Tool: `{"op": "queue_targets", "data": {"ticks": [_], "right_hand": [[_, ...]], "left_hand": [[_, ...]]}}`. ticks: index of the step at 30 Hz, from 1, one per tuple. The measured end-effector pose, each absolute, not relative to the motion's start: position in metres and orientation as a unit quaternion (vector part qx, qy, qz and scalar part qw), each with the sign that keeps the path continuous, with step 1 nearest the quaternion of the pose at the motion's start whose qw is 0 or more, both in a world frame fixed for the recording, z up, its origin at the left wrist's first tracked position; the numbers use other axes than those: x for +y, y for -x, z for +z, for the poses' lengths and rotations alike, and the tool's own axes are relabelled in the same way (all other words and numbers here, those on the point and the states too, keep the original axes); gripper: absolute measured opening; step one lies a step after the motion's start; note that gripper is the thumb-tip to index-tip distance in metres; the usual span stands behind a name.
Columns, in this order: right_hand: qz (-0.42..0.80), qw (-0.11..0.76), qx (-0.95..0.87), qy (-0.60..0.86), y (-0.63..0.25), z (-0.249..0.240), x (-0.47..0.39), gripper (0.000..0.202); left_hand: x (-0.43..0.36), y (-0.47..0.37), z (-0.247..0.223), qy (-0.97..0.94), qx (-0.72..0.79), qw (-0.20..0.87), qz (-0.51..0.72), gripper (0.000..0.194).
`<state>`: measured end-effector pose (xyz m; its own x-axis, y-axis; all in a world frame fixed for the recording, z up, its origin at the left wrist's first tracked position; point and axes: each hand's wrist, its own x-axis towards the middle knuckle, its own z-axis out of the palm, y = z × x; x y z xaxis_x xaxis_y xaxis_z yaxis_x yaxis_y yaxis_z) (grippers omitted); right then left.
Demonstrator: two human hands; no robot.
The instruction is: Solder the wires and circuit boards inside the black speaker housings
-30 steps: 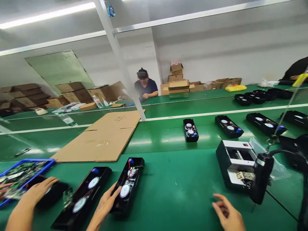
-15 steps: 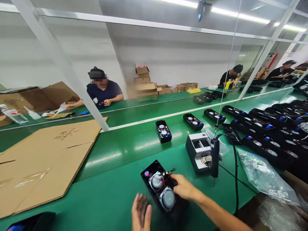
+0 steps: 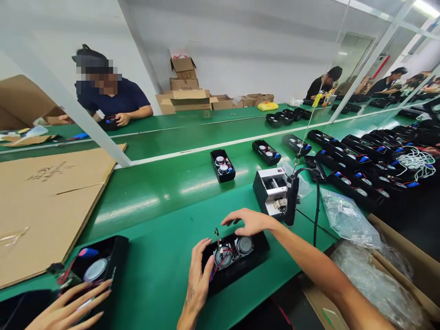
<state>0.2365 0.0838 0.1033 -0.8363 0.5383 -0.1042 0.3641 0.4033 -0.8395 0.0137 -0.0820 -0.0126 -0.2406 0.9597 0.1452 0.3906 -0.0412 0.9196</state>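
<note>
A black speaker housing (image 3: pixel 237 266) lies lengthwise on the green mat in front of me, open side up. Two round speakers (image 3: pixel 244 245) sit in it, with red and black wires. A small circuit board (image 3: pixel 217 239) stands tilted above the left speaker. My left hand (image 3: pixel 197 275) grips the housing's left end, thumb over the edge. Just above the housing, my right hand (image 3: pixel 249 222) hovers open with fingers bent and apart, holding nothing. At lower left, another person's hand (image 3: pixel 74 307) reaches over a second housing (image 3: pixel 118 256) with a blue part inside.
A grey-and-black machine (image 3: pixel 270 190) stands behind my right hand, with a hanging electric screwdriver (image 3: pixel 292 197) beside it. Several housings (image 3: pixel 222 166) line the green bench. Cardboard (image 3: pixel 58 197) lies left; a plastic bag (image 3: pixel 347 215) lies right. A co-worker (image 3: pixel 110 96) sits opposite.
The housing has turned from slanting to nearly crosswise. My left hand has come onto its end, and my right hand has lifted off. Another person's hand has appeared at lower left.
</note>
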Motion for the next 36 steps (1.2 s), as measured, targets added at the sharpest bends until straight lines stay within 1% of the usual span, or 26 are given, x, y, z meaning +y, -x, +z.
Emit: {"op": "queue_targets", "data": {"ticks": [2,3,5,6,9,10,12,14,15,16,17,18,20,23,24,26,27,29,31,34,36], "right_hand": [[0.447,0.168,-0.814,0.332,-0.228,0.107,0.063,0.030],[0.431,0.182,-0.804,0.367,-0.220,0.107,0.053,0.028],[0.395,0.179,-0.798,0.419,-0.205,0.105,0.038,0.032],[0.386,0.178,-0.795,0.432,-0.198,0.103,0.034,0.031],[0.425,0.213,-0.762,0.441,-0.189,0.096,0.034,0.008],[0.451,0.229,-0.742,0.440,-0.191,0.095,0.036,0.006],[0.500,0.253,-0.711,0.424,-0.202,0.094,0.037,0.014],[0.525,0.262,-0.713,0.383,-0.219,0.094,0.032,0.029],[0.521,0.260,-0.731,0.355,-0.228,0.094,0.027,0.035],[0.501,0.256,-0.761,0.323,-0.238,0.093,0.021,0.035],[0.466,0.247,-0.798,0.291,-0.247,0.092,0.015,0.031],[0.420,0.236,-0.835,0.265,-0.255,0.090,0.008,0.027],[0.319,0.202,-0.897,0.228,-0.266,0.087,-0.004,0.030],[0.203,0.135,-0.943,0.227,-0.267,0.085,-0.017,0.031],[0.178,0.112,-0.950,0.232,-0.263,0.085,-0.020,0.028],[0.147,0.070,-0.957,0.241,-0.253,0.086,-0.025,0.019],[0.138,0.052,-0.959,0.243,-0.248,0.087,-0.027,0.016],[0.127,0.025,-0.961,0.246,-0.239,0.087,-0.028,0.016],[0.138,0.016,-0.961,0.239,-0.235,0.085,-0.027,0.016],[0.200,0.046,-0.952,0.228,-0.240,0.079,-0.023,0.026],[0.241,0.071,-0.939,0.234,-0.246,0.076,-0.022,0.031]], "left_hand": [[-0.083,-0.010,-0.012,-0.563,0.611,0.294,0.472,0.057],[-0.083,-0.008,-0.011,-0.572,0.607,0.291,0.468,0.058],[-0.085,-0.005,-0.008,-0.586,0.604,0.287,0.458,0.058],[-0.085,-0.005,-0.007,-0.589,0.606,0.285,0.452,0.056],[-0.085,-0.004,-0.005,-0.587,0.620,0.278,0.440,0.047],[-0.085,-0.005,-0.005,-0.584,0.625,0.275,0.439,0.045],[-0.085,-0.006,-0.007,-0.576,0.630,0.268,0.446,0.042],[-0.085,-0.009,-0.008,-0.569,0.633,0.258,0.458,0.040],[-0.086,-0.011,-0.008,-0.565,0.635,0.251,0.463,0.037],[-0.087,-0.013,-0.007,-0.564,0.638,0.242,0.465,0.034],[-0.089,-0.015,-0.004,-0.567,0.640,0.231,0.464,0.030],[-0.091,-0.017,0.000,-0.578,0.639,0.218,0.459,0.029],[-0.095,-0.019,0.011,-0.625,0.622,0.185,0.434,0.028],[-0.100,-0.016,0.025,-0.723,0.574,0.125,0.364,0.020],[-0.100,-0.014,0.026,-0.751,0.557,0.103,0.339,0.021],[-0.100,-0.008,0.022,-0.796,0.525,0.058,0.296,0.029],[-0.099,-0.005,0.016,-0.811,0.512,0.038,0.280,0.031],[-0.097,0.001,0.004,-0.828,0.505,0.014,0.244,0.028],[-0.096,0.004,-0.005,-0.836,0.507,-0.002,0.212,0.035],[-0.095,0.003,-0.006,-0.848,0.491,-0.038,0.194,0.043],[-0.094,0.000,0.001,-0.854,0.478,-0.054,0.198,0.039]]}}
